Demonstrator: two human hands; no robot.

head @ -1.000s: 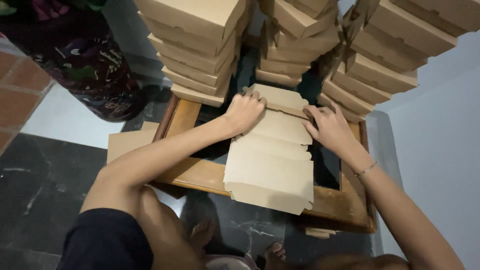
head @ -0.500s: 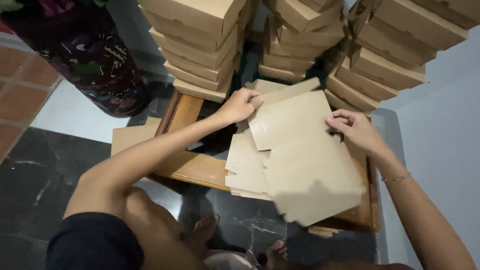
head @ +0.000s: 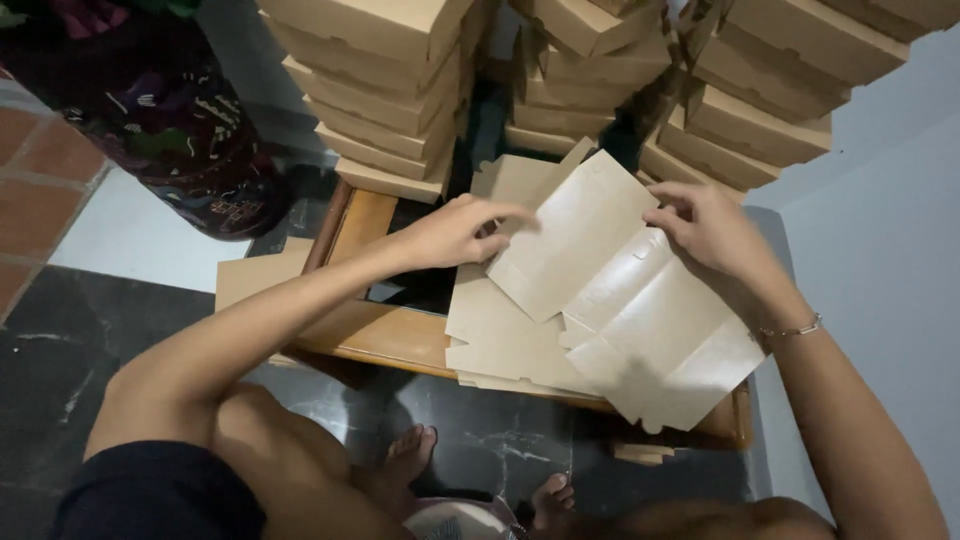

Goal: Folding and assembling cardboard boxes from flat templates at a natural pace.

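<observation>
Left hand (head: pixel 455 232): your fingers pinch the blank's near-left edge | blank (head: pixel 620 290): light, creased card (bends easily), spread between both grips above the flat pile (head: pixel 500 335); hold edges | right hand (head: pixel 715 230): fingers clamped on its far-right edge

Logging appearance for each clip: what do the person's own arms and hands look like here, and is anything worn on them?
Both forearms are bare, with no sleeves, gloves or rings visible. The left hand wears nothing. The right hand has a thin silver-coloured chain bracelet at the wrist. No watch or markings show.
</observation>
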